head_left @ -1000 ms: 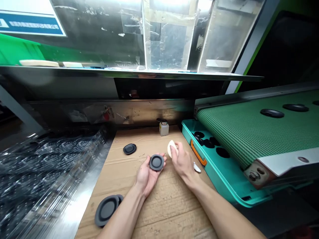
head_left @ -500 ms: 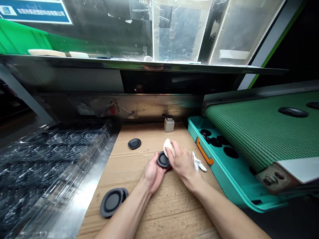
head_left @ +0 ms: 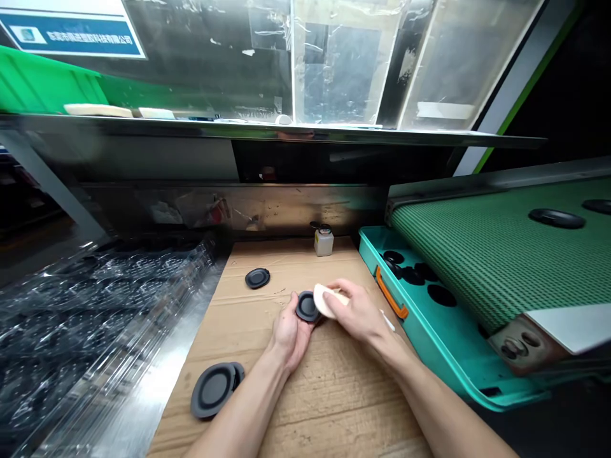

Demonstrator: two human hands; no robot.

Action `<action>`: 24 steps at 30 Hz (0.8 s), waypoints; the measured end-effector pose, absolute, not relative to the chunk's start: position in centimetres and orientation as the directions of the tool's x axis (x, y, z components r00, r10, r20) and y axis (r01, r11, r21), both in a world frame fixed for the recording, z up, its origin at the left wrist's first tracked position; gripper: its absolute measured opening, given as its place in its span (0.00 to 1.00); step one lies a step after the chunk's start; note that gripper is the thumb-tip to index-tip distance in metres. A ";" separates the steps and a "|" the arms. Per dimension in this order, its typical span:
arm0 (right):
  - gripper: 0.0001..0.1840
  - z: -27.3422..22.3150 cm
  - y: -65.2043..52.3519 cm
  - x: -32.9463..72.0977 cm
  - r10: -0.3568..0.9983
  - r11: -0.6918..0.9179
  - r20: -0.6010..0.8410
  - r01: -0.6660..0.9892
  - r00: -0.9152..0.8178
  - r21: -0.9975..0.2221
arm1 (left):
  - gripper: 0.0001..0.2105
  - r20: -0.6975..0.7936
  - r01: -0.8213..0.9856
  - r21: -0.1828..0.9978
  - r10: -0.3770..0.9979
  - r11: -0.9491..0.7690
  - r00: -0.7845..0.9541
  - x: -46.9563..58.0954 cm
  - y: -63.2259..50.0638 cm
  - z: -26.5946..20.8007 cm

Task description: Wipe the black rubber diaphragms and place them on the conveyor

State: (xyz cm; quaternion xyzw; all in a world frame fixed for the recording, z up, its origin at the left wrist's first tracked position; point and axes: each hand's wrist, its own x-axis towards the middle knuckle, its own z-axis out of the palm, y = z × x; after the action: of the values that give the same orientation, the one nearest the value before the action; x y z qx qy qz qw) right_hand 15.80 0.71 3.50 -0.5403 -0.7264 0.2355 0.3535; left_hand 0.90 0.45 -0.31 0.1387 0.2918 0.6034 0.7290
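Note:
My left hand [head_left: 289, 334] holds a small black rounded disc-like part [head_left: 307, 306] with a recessed centre, its thumb on the rim. In my right hand [head_left: 360, 312] a cream-white flat pad [head_left: 326, 300], possibly a sponge, is gripped and meets the right edge of that part. Another black part [head_left: 258, 278] lies on the cardboard beyond my left hand. Larger black round parts [head_left: 214, 389], overlapping each other, rest left of my left forearm. A white item [head_left: 387, 320] shows only partly behind my right wrist.
Brown cardboard [head_left: 305, 413] covers the work surface. A small bottle [head_left: 324, 242] stands at its back. To the right are a teal bin [head_left: 429, 343] with black parts and a green conveyor belt [head_left: 487, 242]. Clear plastic trays [head_left: 95, 318] are stacked left, and a metal shelf [head_left: 267, 130] crosses above.
My right hand has shifted right and slightly down, and the cream pad has turned from upright to more sideways. The black part in my left hand has moved slightly left.

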 end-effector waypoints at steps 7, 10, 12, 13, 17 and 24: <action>0.15 3.4 0.3 15.1 0.967 0.199 0.242 0.821 -0.076 -0.535 | 0.11 -0.226 -0.768 0.609 0.971 0.199 0.072 1.4 0.1 -0.2; 0.13 3.4 0.3 15.2 0.956 0.283 0.239 0.758 -0.172 -0.587 | 0.11 -0.220 -0.749 0.632 0.973 0.199 0.073 1.4 0.0 -0.2; 0.13 3.5 0.1 15.2 0.954 0.291 0.234 0.762 -0.187 -0.579 | 0.11 -0.211 -0.741 0.642 0.975 0.196 0.075 1.4 0.0 -0.2; 0.13 3.5 0.0 15.1 0.959 0.269 0.230 0.786 -0.165 -0.556 | 0.11 -0.206 -0.743 0.641 0.976 0.193 0.076 1.3 0.0 -0.2; 0.11 3.6 -0.1 15.2 0.972 0.227 0.180 0.819 -0.153 -0.528 | 0.11 -0.240 -0.758 0.617 0.968 0.212 0.076 1.3 0.0 -0.1; 0.11 2.6 0.9 14.2 0.988 0.156 0.111 0.641 -0.111 -0.752 | 0.11 -0.217 -0.719 0.668 0.975 0.190 0.057 1.5 -0.1 0.0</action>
State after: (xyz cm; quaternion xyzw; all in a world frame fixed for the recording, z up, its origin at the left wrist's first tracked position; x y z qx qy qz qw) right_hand 14.17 0.95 2.60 -0.5880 -0.6923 0.2757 0.3145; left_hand 1.45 -0.12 -0.03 0.1967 0.3248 0.6051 0.6997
